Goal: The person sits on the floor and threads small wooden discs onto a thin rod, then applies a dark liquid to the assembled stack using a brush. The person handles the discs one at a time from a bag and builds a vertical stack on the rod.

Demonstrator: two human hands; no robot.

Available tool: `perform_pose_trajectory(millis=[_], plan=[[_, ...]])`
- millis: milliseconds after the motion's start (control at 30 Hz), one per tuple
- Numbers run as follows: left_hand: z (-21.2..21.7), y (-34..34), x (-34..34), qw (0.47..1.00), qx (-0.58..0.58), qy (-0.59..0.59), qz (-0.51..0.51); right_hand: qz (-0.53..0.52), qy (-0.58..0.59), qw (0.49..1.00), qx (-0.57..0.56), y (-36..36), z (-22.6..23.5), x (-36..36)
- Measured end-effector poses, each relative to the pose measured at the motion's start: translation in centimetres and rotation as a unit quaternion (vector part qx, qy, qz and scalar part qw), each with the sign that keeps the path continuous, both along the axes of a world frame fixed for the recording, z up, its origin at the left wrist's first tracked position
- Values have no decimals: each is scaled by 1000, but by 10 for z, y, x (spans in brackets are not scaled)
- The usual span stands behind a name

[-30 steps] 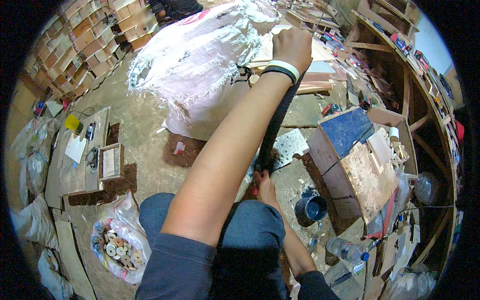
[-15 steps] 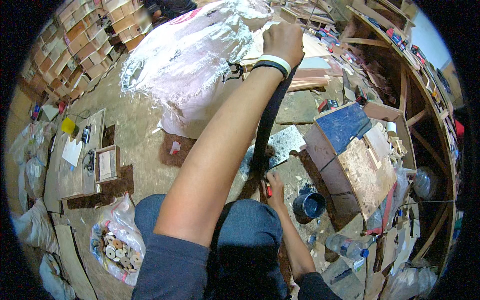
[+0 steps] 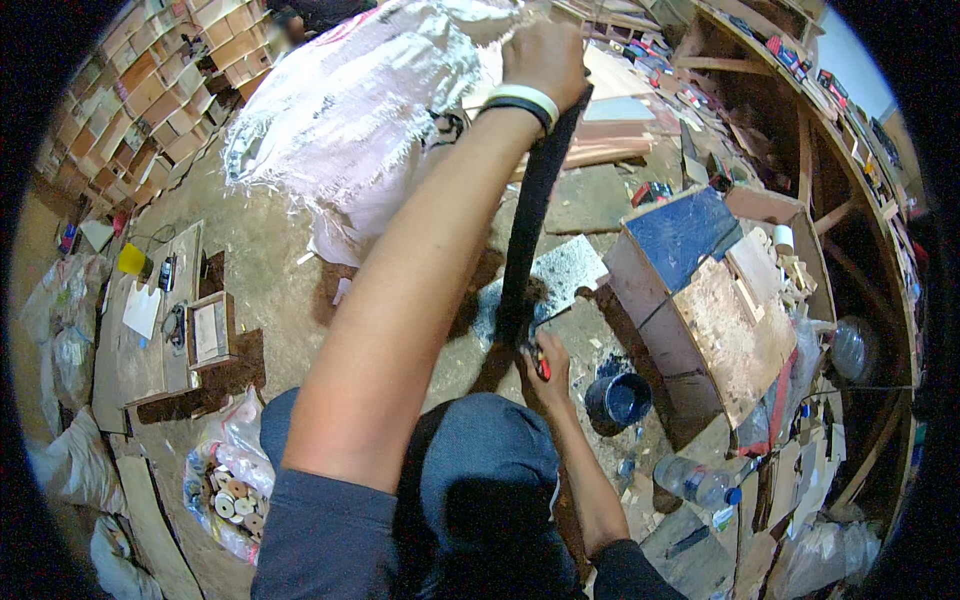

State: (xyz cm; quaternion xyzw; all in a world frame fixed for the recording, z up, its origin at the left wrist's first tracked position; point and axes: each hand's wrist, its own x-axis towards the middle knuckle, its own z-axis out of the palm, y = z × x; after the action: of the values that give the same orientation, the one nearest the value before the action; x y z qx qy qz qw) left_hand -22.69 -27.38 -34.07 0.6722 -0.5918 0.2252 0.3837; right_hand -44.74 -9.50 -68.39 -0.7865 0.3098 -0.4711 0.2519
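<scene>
Overhead, dark strip [image 3: 530,230] between both fists

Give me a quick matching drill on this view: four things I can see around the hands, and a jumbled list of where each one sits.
Things:
1. long black strip
2. small dark blue paint pot
3. clear plastic bottle
4. clear bag of round wooden discs

Places:
A. on the floor at lower left, beside the knee
B. stretched between the raised left hand and the low right hand
C. lying on its side at lower right
D. on the floor just right of the right hand

Pairs: 1-B, 2-D, 3-C, 4-A
</scene>
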Motion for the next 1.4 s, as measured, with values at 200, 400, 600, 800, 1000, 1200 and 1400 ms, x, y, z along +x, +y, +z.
perform_pose_trajectory(millis=[200,400,600,800,1000,1200,1400], plan=[[1,6,12,999,31,-11,-32,-63,1,997,-46,-56,45,22],[3,12,20,999,20,-2,-37,11,103,991,82,-5,13,5],[4,16,17,998,51,2,-22,-25,29,997,-71,-68,103,22],[5,15,21,997,36,28,-59,-55,-60,967,-240,-116,202,31],[3,11,21,997,58,-51,-19,-38,188,979,72,-56,39,16],[10,25,16,997,55,-5,-53,35,112,992,43,-13,3,-9],[12,29,12,994,92,17,-63,-69,7,979,-193,-108,188,22]])
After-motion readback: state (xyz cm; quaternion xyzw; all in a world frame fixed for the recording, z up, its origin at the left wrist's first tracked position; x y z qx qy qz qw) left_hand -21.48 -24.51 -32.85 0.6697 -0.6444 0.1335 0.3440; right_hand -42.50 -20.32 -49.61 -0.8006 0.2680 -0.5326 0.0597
